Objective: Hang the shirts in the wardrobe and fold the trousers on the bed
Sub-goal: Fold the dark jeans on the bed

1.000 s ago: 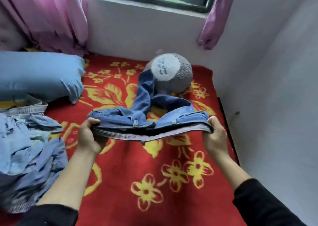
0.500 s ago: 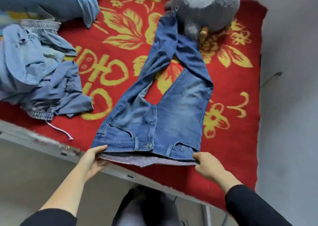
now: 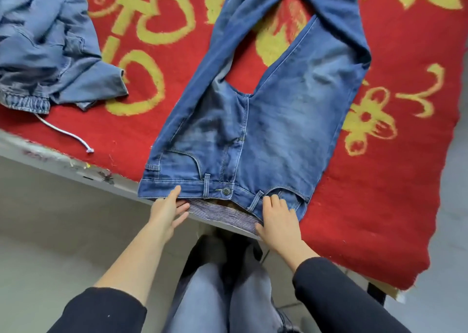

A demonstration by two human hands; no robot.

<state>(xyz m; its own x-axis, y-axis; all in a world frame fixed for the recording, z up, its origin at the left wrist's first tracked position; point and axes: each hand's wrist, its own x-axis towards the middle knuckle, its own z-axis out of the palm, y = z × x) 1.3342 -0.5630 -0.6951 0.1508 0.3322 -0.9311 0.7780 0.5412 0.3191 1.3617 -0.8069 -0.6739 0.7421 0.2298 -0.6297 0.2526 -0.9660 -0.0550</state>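
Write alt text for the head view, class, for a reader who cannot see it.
Blue jeans lie front up on a red bed cover, waistband at the near edge. The left hand touches the waistband; the right hand holds it. Crumpled denim lies to the left.

The bed [image 3: 76, 170] runs slantwise across the view, its pale grey frame edge scuffed and flaked with chipped paint. A thick red blanket [image 3: 395, 206] with yellow flowers, hearts and looping shapes covers it. A dark leg [image 3: 377, 293] shows under the near right corner. The floor [image 3: 58, 244] is plain greyish beige. The light is soft and even.
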